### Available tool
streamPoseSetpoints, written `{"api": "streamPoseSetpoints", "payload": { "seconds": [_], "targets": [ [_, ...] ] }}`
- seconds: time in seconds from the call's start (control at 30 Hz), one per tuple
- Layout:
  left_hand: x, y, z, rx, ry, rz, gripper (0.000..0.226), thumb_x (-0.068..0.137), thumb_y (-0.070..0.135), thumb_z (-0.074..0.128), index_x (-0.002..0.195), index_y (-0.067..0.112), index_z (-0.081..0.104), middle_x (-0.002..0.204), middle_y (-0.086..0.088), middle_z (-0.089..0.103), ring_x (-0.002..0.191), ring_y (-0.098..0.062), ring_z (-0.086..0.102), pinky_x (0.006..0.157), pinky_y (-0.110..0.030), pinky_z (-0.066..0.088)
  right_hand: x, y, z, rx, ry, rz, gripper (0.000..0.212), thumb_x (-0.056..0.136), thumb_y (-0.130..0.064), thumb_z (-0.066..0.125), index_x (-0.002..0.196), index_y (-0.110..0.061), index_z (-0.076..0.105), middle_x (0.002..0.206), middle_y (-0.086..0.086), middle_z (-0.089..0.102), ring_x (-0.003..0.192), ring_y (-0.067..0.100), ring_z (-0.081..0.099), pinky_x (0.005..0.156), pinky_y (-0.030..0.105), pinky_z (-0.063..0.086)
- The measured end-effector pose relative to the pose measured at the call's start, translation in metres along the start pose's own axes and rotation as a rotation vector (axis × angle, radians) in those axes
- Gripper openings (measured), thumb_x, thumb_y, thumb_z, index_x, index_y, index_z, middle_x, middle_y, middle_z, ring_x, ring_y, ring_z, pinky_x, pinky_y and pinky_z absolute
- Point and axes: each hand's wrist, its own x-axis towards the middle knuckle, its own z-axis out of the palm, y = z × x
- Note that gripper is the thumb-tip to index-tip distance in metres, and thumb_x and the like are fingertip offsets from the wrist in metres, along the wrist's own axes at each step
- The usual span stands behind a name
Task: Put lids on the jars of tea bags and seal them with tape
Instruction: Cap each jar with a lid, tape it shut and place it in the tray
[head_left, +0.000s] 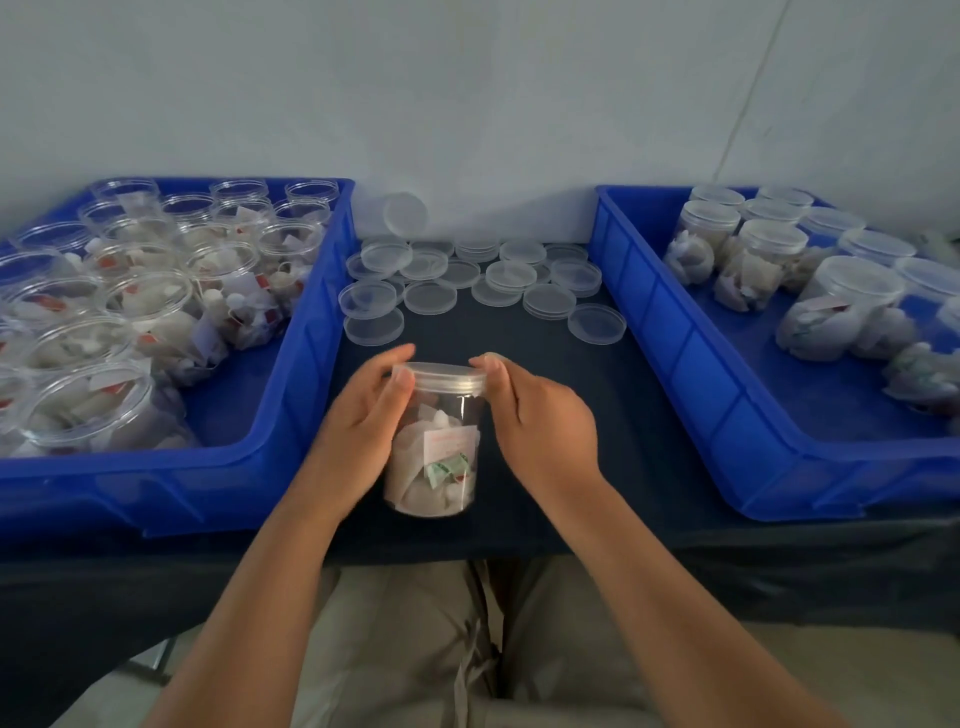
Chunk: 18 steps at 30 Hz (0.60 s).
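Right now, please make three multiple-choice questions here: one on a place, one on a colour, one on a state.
1. Where are the loose lids?
A) floor
B) table, between left bin and right bin
C) lap
2. Colour of both bins?
A) blue
B) red
C) grey
3. The jar between left hand and right hand is:
A) open
B) lidded
C) tipped over
Answers: 1B, they lie on the table; 2A, the walls are blue; 3B, a lid sits on it.
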Motion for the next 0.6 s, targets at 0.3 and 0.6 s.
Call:
{"api": "streamPoseSetpoints", "payload": {
  "seconds": [0.3,0.6],
  "targets": [
    [-0.022,0.016,0.029,0.087,0.192,-0.001,0.1,0.072,0.095,0.051,0.156,0.05,0.02,0.116,0.038,0.052,0.107,0.022,0.057,0.086,-0.018,0.048,-0.012,-0.017,-0.004,-0.172,0.148,-0.04,0.059,0.112,-0.048,0.019,0.116,-0.03,0.075,0.066,-0.012,0.06,0.053,0.008,0.053,0.045,0.024,0.038],
    [0.0,0.017,0.019,-0.045,0.223,-0.077,0.095,0.041,0.104,0.063,0.123,0.058,0.048,0.11,0.031,0.06,0.098,0.024,0.056,0.077,-0.018,0.048,0.0,0.01,-0.025,0.223,-0.327,-0.025,0.066,0.102,-0.072,0.007,0.147,-0.045,0.047,0.068,-0.006,0.062,0.068,0.001,0.062,0.057,0.023,0.041]
  ]
}}
